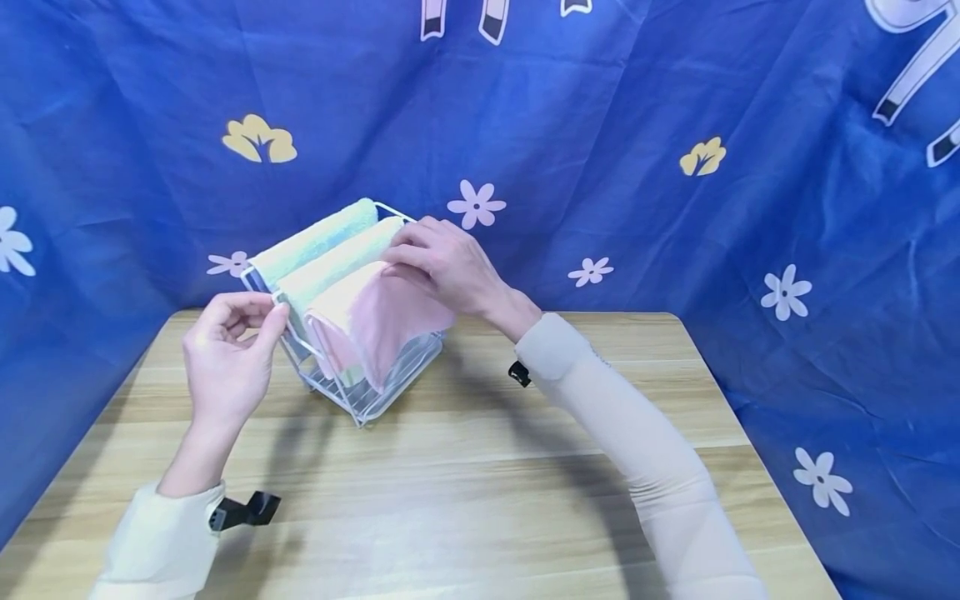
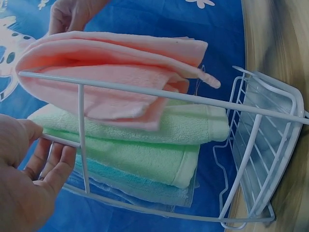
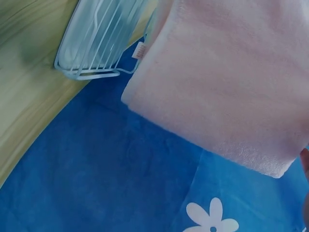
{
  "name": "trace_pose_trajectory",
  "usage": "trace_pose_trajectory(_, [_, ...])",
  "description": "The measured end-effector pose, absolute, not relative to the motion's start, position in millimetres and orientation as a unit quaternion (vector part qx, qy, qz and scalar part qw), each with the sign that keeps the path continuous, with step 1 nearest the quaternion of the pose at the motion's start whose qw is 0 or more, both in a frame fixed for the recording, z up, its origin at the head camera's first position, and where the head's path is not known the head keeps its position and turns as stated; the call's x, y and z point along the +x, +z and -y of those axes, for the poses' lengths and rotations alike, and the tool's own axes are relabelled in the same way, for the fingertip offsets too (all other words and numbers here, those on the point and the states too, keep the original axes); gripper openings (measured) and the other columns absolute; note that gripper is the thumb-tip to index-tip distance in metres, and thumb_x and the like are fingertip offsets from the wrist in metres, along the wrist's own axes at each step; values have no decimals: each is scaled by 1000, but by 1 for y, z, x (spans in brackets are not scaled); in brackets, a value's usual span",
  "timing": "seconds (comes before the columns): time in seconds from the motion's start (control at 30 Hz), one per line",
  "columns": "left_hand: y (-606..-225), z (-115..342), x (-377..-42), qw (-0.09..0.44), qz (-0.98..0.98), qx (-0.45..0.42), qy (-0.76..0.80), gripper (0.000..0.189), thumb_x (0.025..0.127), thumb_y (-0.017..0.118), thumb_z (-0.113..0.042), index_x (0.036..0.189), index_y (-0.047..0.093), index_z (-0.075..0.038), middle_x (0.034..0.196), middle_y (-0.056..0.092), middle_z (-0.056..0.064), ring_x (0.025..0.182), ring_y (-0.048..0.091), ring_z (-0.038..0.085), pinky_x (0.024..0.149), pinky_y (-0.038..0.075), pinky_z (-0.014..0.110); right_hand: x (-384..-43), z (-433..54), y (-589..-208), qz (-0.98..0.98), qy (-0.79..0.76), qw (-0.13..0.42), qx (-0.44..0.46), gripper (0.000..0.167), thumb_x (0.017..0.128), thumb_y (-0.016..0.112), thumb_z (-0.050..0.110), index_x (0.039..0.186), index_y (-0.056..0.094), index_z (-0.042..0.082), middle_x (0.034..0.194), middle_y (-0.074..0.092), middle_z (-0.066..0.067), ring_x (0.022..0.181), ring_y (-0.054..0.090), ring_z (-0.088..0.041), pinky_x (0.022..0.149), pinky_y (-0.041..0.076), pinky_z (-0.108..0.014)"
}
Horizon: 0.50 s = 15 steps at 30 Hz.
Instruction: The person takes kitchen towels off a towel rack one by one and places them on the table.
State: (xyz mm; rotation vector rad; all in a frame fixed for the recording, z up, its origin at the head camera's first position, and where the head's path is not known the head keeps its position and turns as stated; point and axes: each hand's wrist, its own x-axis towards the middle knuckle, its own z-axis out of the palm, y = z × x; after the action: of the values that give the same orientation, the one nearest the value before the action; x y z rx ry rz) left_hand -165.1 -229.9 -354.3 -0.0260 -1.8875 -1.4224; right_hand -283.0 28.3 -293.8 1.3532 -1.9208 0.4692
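Note:
A white wire rack (image 2: 145, 91) carries folded towels draped over its upper bars. My left hand (image 1: 232, 354) pinches a short bar at the rack's near left top corner between thumb and fingers. The pink towel (image 1: 405, 304) hangs nearest me, its lower corner dangling over the tray. At its top fold, my right hand (image 1: 450, 262) grips the pink cloth with bent fingers; in the right wrist view only a sliver of that hand shows at the edge. Behind the pink one hang a light green towel (image 2: 140, 154) and a blue towel (image 2: 140, 179).
A pale tray (image 2: 270, 125) forms the rack's base, standing on a wood-grain table (image 1: 480, 500). Blue patterned cloth (image 1: 600, 200) rises behind the table and along its sides. Each wrist wears a small black device, such as the one at my left cuff (image 1: 243, 510).

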Motion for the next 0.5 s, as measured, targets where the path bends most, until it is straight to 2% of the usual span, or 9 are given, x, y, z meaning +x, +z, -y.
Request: trace_pose_trajectory(0.5, [-352,229,-164,374,733,-13,-567,10,93,74,4,102,71,5,82,67,-20,74,65,-5,67,57,4,-277,-50,-293,720,195,398,534,14,99,76,24,100,80,10,99,77,-4,86,66,-20,77,56,-28])
